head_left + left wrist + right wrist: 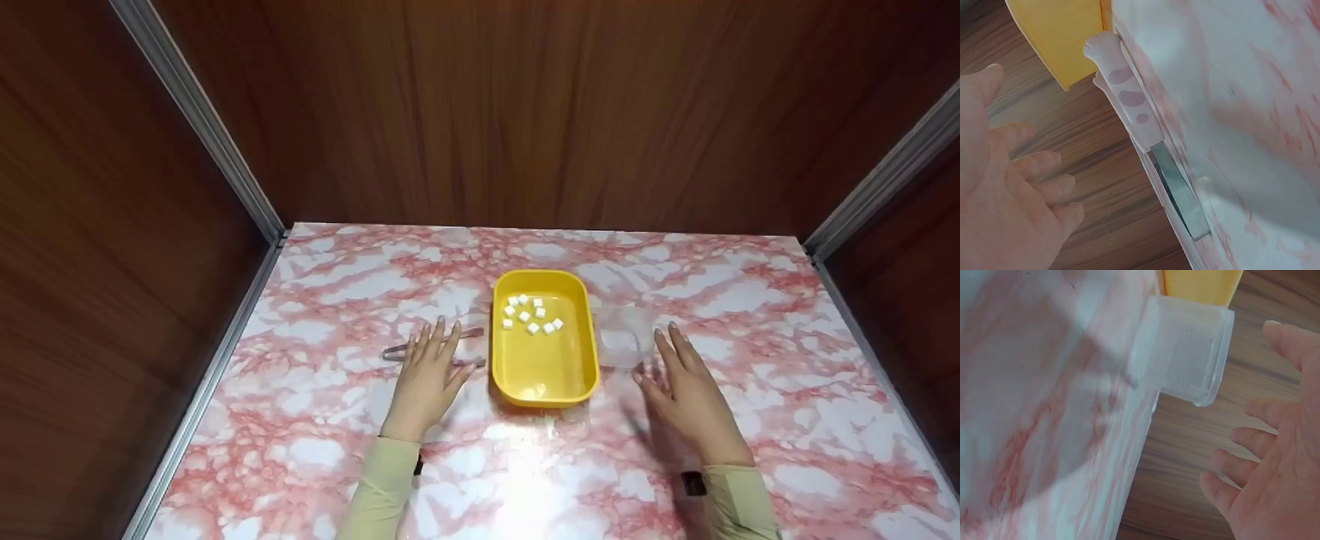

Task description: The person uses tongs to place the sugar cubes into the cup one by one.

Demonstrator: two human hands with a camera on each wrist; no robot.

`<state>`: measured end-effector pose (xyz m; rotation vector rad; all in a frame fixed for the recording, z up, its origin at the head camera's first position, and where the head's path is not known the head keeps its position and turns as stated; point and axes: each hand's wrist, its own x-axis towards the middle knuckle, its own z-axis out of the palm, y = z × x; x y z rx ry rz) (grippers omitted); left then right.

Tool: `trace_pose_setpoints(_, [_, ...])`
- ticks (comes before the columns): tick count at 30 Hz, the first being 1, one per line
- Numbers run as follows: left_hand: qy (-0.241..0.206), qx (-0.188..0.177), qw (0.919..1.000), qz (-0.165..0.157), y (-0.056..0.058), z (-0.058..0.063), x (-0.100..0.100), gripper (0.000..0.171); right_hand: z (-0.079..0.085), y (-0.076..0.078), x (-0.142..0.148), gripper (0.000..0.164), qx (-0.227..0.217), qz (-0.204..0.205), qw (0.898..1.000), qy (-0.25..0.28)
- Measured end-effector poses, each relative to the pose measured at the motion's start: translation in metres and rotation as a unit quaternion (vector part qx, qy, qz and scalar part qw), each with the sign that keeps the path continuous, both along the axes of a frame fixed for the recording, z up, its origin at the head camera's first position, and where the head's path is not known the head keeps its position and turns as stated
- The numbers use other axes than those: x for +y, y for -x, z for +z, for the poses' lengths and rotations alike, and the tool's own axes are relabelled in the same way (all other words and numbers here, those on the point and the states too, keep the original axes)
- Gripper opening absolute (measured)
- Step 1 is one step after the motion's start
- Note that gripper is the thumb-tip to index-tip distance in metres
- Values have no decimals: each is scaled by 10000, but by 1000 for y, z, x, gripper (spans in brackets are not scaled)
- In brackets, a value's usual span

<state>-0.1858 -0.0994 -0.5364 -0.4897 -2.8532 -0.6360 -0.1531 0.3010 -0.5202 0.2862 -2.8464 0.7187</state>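
In the head view a yellow tray (pixel 544 367) stands mid-table, with several small white cubes (pixel 525 316) inside toward its far end. Left of it lies a pair of tongs (pixel 391 354), partly covered by my left hand (pixel 426 382); the left wrist view shows their pale, paw-shaped tips (pixel 1129 95) and metal band. That hand is spread with straight fingers and holds nothing. A clear plastic container (pixel 624 337) sits against the tray's right side. Just right of it hovers my right hand (pixel 694 397), fingers extended and apart from the container (pixel 1185 349).
The table (pixel 315 450) has a red-and-white marbled cover. A brown wood-grain panel (pixel 480 112) rises behind it, with metal-edged side panels (pixel 97 262) at left and right. Light glares off the table near its front.
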Motion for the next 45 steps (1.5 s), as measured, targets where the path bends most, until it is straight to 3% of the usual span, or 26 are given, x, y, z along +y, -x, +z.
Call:
trace_pose_setpoints(8, [82, 8, 10000, 49, 3, -3, -4, 68, 3, 10, -7, 78, -111, 44, 9999, 53])
trace_pose_setpoints(23, [116, -149, 9998, -11, 18, -8, -3, 68, 6, 26, -17, 80, -103, 5, 9999, 28])
trace_pose_setpoints(41, [-78, -360, 9993, -26, 27, -13, -7, 68, -3, 47, -18, 89, -425, -65, 9991, 61])
trace_pose_setpoints(45, [-58, -424, 9991, -30, 28, -16, -6, 68, -5, 52, -19, 90, -320, 21, 9995, 67])
